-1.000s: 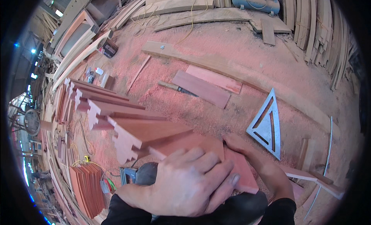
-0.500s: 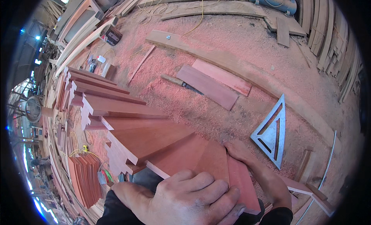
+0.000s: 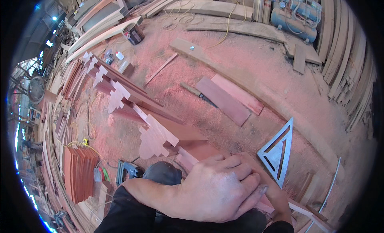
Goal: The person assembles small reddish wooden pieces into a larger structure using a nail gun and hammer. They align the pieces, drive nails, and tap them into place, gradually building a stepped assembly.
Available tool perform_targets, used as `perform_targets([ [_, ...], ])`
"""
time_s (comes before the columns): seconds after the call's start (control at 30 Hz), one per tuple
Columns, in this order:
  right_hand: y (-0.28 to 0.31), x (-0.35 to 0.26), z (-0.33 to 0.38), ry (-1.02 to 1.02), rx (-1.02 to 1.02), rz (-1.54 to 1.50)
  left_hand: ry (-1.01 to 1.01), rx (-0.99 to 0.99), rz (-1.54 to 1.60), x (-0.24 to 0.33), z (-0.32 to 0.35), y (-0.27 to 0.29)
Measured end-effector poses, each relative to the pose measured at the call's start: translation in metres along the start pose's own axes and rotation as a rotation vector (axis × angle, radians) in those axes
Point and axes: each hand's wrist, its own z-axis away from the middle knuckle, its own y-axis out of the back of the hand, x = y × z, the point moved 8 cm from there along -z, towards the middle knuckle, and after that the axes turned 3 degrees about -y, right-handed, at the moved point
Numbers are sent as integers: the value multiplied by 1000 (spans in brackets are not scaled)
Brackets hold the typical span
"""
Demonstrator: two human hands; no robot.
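A long stepped assembly of reddish wood [image 3: 156, 139], its profile-cut ends turned up, runs from my lap toward the far left. My left hand [image 3: 218, 189] is closed over its near end, fingers curled. On the far side my right hand [image 3: 251, 164] holds the same end; most of its fingers are hidden behind the left hand. To the right, a slotted metal triangle square [image 3: 279, 151] lies on the sawdust. Beyond the assembly, two flat boards, a purplish one [image 3: 222, 101] and a pink one [image 3: 240, 95], lie beside a wooden-handled chisel [image 3: 188, 88].
A nail gun [image 3: 129, 169] lies by my knee. Stacked thin red boards [image 3: 80, 173] stand at left near a yellow tape measure [image 3: 85, 141]. A long plank [image 3: 212, 59] crosses the sawdust-covered floor. Far off are a blue air compressor [image 3: 292, 25], a dark can [image 3: 134, 35] and piled timber [image 3: 350, 69].
The wooden assembly has been rolled over in my hands: its broad faces have turned away and its profiled ends show more. The view has shifted, bringing the nail gun and more of the compressor into sight.
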Motion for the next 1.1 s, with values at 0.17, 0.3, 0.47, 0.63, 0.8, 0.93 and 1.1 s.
perform_targets([
  [0.17,-1,28,-9,-232,20,-226,-7,-103,43,-1,5,-4],
  [0.3,4,29,-14,-107,31,-53,-206,-297,6,22,1,-2],
  [0.47,-24,54,-48,-146,-27,-154,-280,-467,-341,49,-7,-3],
  [0.63,-27,30,-60,219,7,190,-89,-751,-568,64,-12,-25],
  [0.8,-12,25,-26,-86,-2,-181,-113,-795,-682,74,-23,-39],
  [0.93,-8,13,-19,-53,35,-162,-144,-817,-657,74,-22,-40],
  [1.1,-24,7,-47,187,18,341,-141,-804,-633,70,-15,-39],
])
